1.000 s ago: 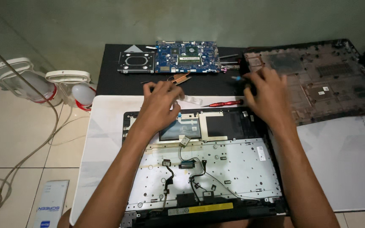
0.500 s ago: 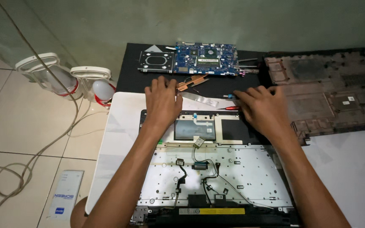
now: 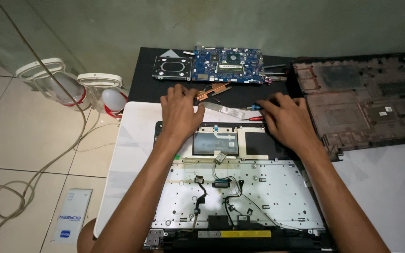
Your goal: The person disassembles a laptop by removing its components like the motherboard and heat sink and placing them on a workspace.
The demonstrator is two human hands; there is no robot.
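Note:
An opened laptop chassis (image 3: 258, 192) lies on a white mat (image 3: 132, 150), its metal keyboard backing, thin wires and touchpad bay showing. My left hand (image 3: 180, 112) rests flat on the chassis' far left corner with the fingers spread and nothing in it. At the far right corner my right hand (image 3: 287, 121) lies with its fingers apart. Its fingertips are next to a red-handled screwdriver (image 3: 255, 118) and a blue-handled one (image 3: 255, 107). Whether they touch the tools is unclear.
A blue motherboard (image 3: 228, 65), a drive caddy (image 3: 173, 68) and a copper heat pipe (image 3: 212, 91) lie on a black mat (image 3: 148, 86) beyond. The laptop's bottom cover (image 3: 366, 103) sits right. Two lamps (image 3: 55, 86), a coiled cable (image 3: 5, 206) and a flat packet (image 3: 71, 222) are left.
My right hand has drawn back from the bottom cover's edge to the chassis' far right corner. My left hand stays at the far left corner. The view has shifted slightly.

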